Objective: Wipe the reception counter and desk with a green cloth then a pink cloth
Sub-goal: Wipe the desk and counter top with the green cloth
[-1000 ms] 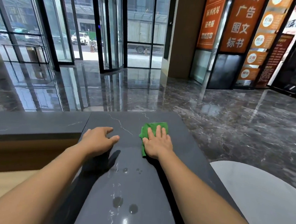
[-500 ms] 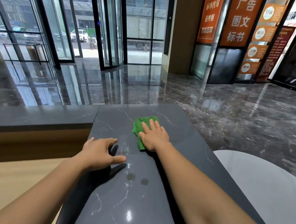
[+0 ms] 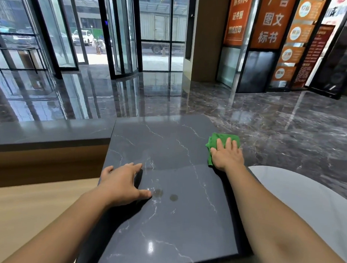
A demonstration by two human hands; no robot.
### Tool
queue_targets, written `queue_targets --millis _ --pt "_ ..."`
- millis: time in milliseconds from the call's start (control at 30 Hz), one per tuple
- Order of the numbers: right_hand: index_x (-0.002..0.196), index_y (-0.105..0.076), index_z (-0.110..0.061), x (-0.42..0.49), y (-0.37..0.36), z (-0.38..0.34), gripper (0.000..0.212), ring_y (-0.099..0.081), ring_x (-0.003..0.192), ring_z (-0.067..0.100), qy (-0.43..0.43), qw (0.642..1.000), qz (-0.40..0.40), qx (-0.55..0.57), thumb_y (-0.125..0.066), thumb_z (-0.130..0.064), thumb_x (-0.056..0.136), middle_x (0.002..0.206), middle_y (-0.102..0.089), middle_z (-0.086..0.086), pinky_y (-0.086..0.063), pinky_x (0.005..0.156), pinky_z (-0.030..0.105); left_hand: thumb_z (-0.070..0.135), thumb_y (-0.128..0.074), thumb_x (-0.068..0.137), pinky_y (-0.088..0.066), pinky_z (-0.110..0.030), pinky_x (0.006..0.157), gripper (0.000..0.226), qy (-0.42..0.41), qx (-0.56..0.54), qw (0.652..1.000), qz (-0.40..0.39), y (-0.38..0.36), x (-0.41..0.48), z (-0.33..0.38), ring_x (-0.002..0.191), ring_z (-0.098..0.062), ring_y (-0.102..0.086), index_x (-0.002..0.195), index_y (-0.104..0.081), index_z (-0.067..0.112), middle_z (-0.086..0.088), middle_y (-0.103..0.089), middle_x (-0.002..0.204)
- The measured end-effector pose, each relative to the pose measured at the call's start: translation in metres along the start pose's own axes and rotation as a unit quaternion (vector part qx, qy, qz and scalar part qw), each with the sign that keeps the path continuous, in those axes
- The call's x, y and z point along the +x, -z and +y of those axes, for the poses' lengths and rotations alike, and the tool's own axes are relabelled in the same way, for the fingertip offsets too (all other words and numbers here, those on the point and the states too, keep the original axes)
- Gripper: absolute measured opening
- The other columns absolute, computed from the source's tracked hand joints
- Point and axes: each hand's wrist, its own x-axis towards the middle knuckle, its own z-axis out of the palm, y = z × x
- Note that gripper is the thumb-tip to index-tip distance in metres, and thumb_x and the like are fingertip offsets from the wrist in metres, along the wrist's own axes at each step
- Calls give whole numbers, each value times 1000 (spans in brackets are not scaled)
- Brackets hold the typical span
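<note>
1. We're in the green-cloth half of the job. The green cloth point(image 3: 214, 141) is on the counter point(image 3: 168, 143), right at its right-hand edge in the middle right of the frame.
2. The right hand point(image 3: 227, 155) lies flat on the cloth, palm down. Its fingers are straight and close together, so it is pressing the cloth rather than pinching it.
3. The left hand point(image 3: 122, 184) rests palm down near the counter's left edge, a bit left of centre. Its fingers are loosely spread and it holds nothing.
4. What looks left on the counter: two dark round spots point(image 3: 157, 193) sit just beside the left thumb, so we'd say the middle strip still needs a pass.
5. Also left, as far as we can judge, are the wooden desk point(image 3: 21, 213) in the lower left and the whole pink cloth round (no pink cloth anywhere in view). We'd call it well under halfway.
6. Hard to make out:
   - Most of the cloth is under the hand, and only its top and left edges show.
   - Glare on the stone means we can't tell wiped areas from unwiped ones.
   - The left arm covers part of the desk.
   - The counter's near end runs out close to the bottom of the frame.
   - We can't identify the white rounded surface point(image 3: 306, 200) at the right.
</note>
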Motion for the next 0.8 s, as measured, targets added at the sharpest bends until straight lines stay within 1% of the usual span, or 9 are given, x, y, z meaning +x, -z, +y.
queue_targets --millis 100,200,300,400,467,500,533,633,800 --pt "157 0 -23 -22 -6 -24 60 12 150 29 25 1000 -2 -2 -18 -43 104 162 14 11 1 121 44 70 -57 77 -8 -43 118 92 10 8 1000 2 1 -8 -2 143 -12 -26 151 -20 30 9 -29 155" --pt "157 -1 -23 -48 -14 -55 60 11 150 29 66 998 -6 0 -20 -44 104 162 14 12 1 121 44 73 -56 75 -11 -43 116 93 15 9 1000 -10 4 -19 1 140 -15 -32 151 -22 31 10 -37 151" --pt "157 1 -22 -73 -22 -90 61 13 149 30 119 993 -16 -5 -18 -45 104 162 15 12 2 121 45 79 -57 67 -16 -40 110 96 2 7 1000 -2 8 -32 8 132 -14 -41 146 -31 31 12 -49 139" --pt "157 3 -22 -93 -28 -112 60 15 149 30 168 985 -29 -10 -16 -44 104 161 16 13 4 120 46 86 -57 57 -21 -36 97 95 -8 27 1000 5 10 -41 17 121 -12 -48 134 -45 32 14 -58 127" --pt "157 3 -22 -96 -29 -112 60 15 149 28 182 983 -36 -8 -16 -44 104 162 16 12 4 121 45 90 -55 52 -23 -35 90 82 -14 62 998 -14 10 -44 21 107 -10 -53 112 -56 34 15 -63 108" --pt "157 2 -23 -96 -28 -109 59 15 149 27 184 982 -39 -4 -16 -44 104 162 16 11 4 121 44 90 -56 51 -23 -35 86 75 -14 75 997 -22 10 -45 23 97 -9 -54 97 -58 32 15 -63 97" --pt "157 2 -24 -95 -26 -104 59 15 149 26 187 982 -41 0 -16 -44 104 162 15 9 4 121 44 89 -57 50 -22 -35 84 72 -12 82 996 -29 10 -45 25 91 -9 -53 89 -57 29 14 -62 90" --pt "157 -1 -26 -89 -21 -88 58 13 150 23 184 982 -38 6 -18 -44 104 163 14 6 4 121 42 86 -62 51 -20 -36 83 72 -7 85 995 -46 11 -44 29 91 -11 -53 90 -58 26 12 -62 89" --pt "157 -1 -26 -68 -11 -39 58 10 150 23 118 993 -24 3 -17 -45 104 163 12 7 1 121 42 85 -63 51 -21 -40 93 72 6 92 993 -68 9 -42 29 92 -13 -53 92 -58 26 11 -62 91"
